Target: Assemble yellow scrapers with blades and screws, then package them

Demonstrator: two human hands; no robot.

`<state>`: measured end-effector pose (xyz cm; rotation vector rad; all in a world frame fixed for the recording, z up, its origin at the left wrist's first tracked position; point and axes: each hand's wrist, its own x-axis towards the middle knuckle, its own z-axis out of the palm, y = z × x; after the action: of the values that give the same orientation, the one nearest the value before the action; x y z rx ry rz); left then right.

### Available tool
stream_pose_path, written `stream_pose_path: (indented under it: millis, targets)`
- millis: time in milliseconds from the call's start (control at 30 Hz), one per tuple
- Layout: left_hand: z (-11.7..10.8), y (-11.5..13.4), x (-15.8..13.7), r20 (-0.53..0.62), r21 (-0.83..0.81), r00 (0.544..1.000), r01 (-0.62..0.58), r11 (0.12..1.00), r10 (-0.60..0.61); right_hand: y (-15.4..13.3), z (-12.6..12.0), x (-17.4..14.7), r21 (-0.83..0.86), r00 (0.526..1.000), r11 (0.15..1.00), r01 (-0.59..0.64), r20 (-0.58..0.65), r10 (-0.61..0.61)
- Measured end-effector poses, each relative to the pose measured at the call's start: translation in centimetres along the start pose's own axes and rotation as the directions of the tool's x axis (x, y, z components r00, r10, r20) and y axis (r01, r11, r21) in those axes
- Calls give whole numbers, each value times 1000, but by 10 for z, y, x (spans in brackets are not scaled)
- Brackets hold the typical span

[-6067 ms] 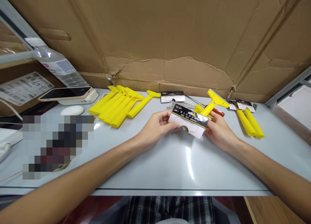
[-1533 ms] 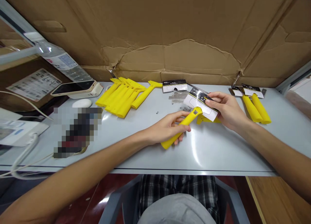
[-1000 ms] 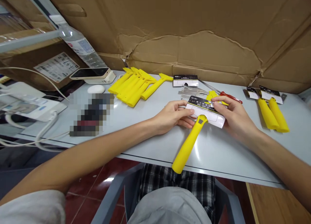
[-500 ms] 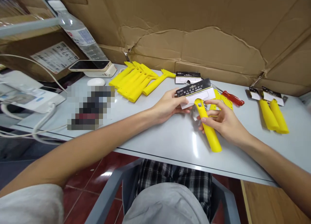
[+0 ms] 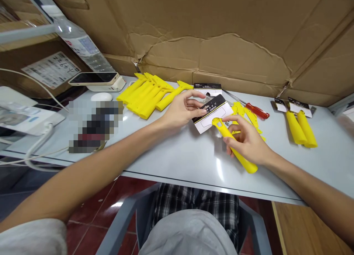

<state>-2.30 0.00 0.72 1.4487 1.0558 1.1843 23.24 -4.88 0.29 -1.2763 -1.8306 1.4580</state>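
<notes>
My right hand (image 5: 246, 140) is wrapped round a yellow scraper handle (image 5: 245, 162), whose slotted head points up and left. Over that head sits a black-and-white packaging card (image 5: 204, 126), tilted. My left hand (image 5: 179, 109) pinches the card's upper left side with the thumb on its face; the index finger is raised off it. Whatever lies behind the card is mostly hidden. Flat yellow plastic pieces (image 5: 251, 118) lie just beyond my right hand. A red-handled screwdriver (image 5: 257, 111) rests behind them.
Several yellow handles (image 5: 146, 104) lie at the back left. Two carded handles (image 5: 296, 131) are at the right. Another card (image 5: 208, 88) lies against the cardboard wall (image 5: 221, 50). A phone (image 5: 94, 78), a bottle (image 5: 83, 44) and white cables (image 5: 38, 148) occupy the left side.
The card and handle have turned, and the card now slants more steeply. My left index finger has lifted from the card. The whole view has shifted slightly.
</notes>
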Motion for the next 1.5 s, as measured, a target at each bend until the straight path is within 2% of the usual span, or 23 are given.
stream_pose_path:
  millis: [133, 200, 300, 400, 567, 767, 833, 933, 1033, 1100, 1200, 1333, 1433, 1500]
  targets:
    - [-7, 5, 1, 82, 155, 987, -147, 977, 135, 1, 0, -4, -229, 997, 971, 70, -14, -75]
    - [-9, 6, 1, 186, 213, 976, -157, 964, 117, -1, 1, -7, -334, 995, 937, 103, 38, -96]
    - [-12, 7, 0, 361, 255, 931, -151, 955, 51, -4, 3, -13, -475, 984, 867, 153, 153, -90]
    - [-10, 6, -3, 441, 324, 897, -162, 932, 3, -7, 6, -19, -592, 980, 789, 162, 188, -60]
    - [-1, -1, -10, 413, 504, 911, -237, 831, 9, -6, 13, -23, -709, 988, 695, 122, 156, -15]
    - [5, -15, -9, 365, 573, 912, -377, 728, 185, -7, 16, -20, -728, 990, 679, 98, 138, 5]
    - [8, -22, -6, 334, 567, 897, -438, 698, 291, -7, 17, -18, -749, 993, 657, 88, 118, 1]
    - [11, -33, -1, 292, 551, 849, -526, 648, 440, -5, 19, -16, -770, 993, 631, 91, 120, 4]
    - [11, -42, 6, 276, 544, 825, -557, 627, 493, -3, 20, -15, -760, 992, 641, 105, 128, -10]
    - [8, -44, 10, 276, 543, 819, -565, 621, 503, -2, 18, -15, -720, 991, 685, 110, 128, -26]
    - [2, -36, 14, 241, 584, 833, -534, 611, 498, -5, 8, -10, -645, 993, 755, 115, 89, -75]
    - [-2, -7, 2, 144, 632, 858, -463, 621, 492, -9, -10, -3, -618, 981, 779, 105, -63, -182]
    - [2, 12, -26, 181, 611, 867, -468, 638, 464, -3, -15, -3, -649, 964, 755, 99, -127, -235]
    - [6, 14, -47, 251, 634, 870, -478, 607, 424, 6, -15, -5, -714, 943, 690, 113, -141, -300]
